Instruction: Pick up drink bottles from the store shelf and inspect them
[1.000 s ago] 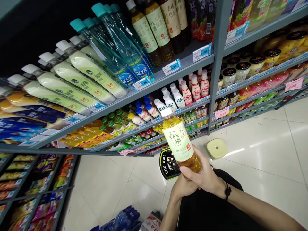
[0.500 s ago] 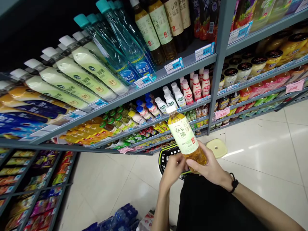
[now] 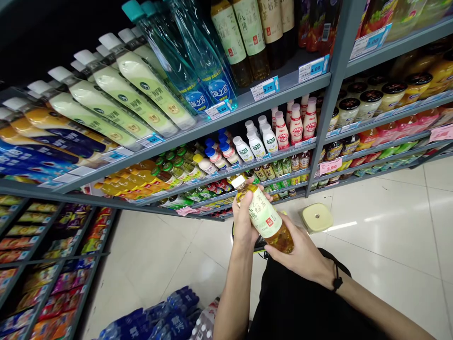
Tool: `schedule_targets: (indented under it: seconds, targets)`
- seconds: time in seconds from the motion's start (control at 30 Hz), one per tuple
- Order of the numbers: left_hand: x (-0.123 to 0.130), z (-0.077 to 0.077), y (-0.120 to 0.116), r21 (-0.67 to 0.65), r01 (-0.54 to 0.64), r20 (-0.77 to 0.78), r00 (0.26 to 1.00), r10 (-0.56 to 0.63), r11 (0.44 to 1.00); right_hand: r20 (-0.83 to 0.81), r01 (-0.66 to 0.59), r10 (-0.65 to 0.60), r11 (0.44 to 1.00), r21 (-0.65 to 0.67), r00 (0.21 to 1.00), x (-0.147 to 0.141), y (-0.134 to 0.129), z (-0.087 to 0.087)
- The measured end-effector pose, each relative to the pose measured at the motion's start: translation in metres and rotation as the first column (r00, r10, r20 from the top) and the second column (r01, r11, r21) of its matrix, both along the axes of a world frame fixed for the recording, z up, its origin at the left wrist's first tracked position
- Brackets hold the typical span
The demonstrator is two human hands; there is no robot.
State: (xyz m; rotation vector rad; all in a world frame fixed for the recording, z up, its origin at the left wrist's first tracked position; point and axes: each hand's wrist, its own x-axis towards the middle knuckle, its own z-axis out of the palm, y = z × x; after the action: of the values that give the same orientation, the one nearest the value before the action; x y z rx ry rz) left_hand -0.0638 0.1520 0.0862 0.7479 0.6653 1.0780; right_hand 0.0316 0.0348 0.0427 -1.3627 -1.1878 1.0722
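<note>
A tea bottle (image 3: pixel 265 215) with a white cap, a pale green label and amber liquid is held tilted in front of me, its cap end toward the shelves. My left hand (image 3: pixel 244 219) is wrapped round its upper part, thumb across the shoulder below the cap. Around the base closes my right hand (image 3: pixel 300 248), with a black band on the wrist. Behind the hands, a black and lime-green shopping basket (image 3: pixel 260 245) is mostly hidden. Similar tea bottles (image 3: pixel 244 35) stand on the upper shelf.
A grey shelf unit (image 3: pixel 198 125) packed with drinks runs across the view. Snack shelves (image 3: pixel 60 264) stand at the lower left. On the tiled floor are a pale yellow stool (image 3: pixel 317 217) and wrapped packs of blue bottles (image 3: pixel 155 316).
My left hand has moved up and gripped the bottle's upper part, where before it was beside the base. The bottle has come lower and slightly left; my right hand still holds its base.
</note>
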Motion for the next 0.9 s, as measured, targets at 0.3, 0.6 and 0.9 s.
schedule_targets:
  seconds: [0.3, 0.6, 0.9]
  targets:
    - [-0.002, 0.010, 0.007, -0.100, 0.129, 0.223, 0.969, -0.104, 0.987, -0.698, -0.382, 0.292, 0.924, 0.028, 0.654, 0.007, -0.013, -0.013]
    - [0.001, 0.004, 0.012, -0.151, 0.072, 0.143, 0.988, -0.050, 0.986, -0.184, -0.175, 0.171, 0.985, -0.004, 0.968, 0.016, -0.015, -0.017]
    - [0.000, 0.001, 0.021, -0.071, 0.004, 0.009, 1.000, -0.004, 0.997, 0.304, 0.041, -0.090, 0.986, 0.165, 0.948, 0.017, -0.010, -0.037]
